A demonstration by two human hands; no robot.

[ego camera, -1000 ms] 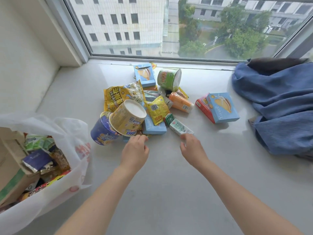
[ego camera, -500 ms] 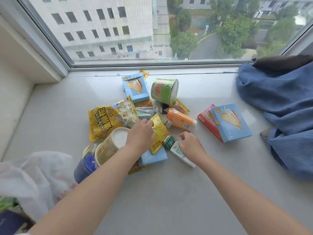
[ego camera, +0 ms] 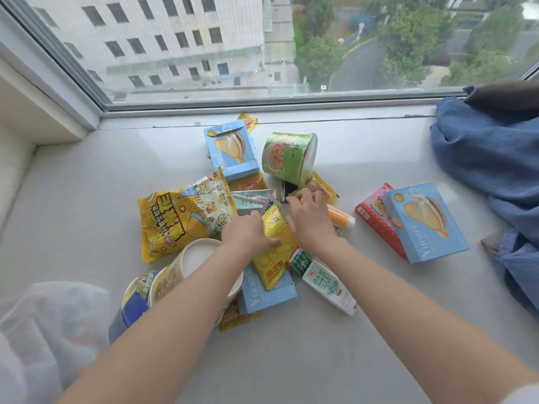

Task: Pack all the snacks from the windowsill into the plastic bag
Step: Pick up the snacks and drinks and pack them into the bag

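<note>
Now both hands are in the snack heap on the windowsill (ego camera: pixel 291 360): left hand (ego camera: pixel 248 234) with fingers clamped on the small yellow packet (ego camera: pixel 274 249), right hand (ego camera: pixel 310 218) fingers spread over the middle. Plastic bag (ego camera: pixel 43 325) waits at near left. Risk: dragging that packet could roll the green cup (ego camera: pixel 287 158) or spill the pile.

Both bare forearms stretch forward from the lower edge of the view and angle in toward each other. The left hand (ego camera: pixel 248 233) lies palm down, fingers curled, thumb out to the right. The right hand (ego camera: pixel 310 218) sits just beside it, palm down, fingers bent forward and loosely spread.
</note>
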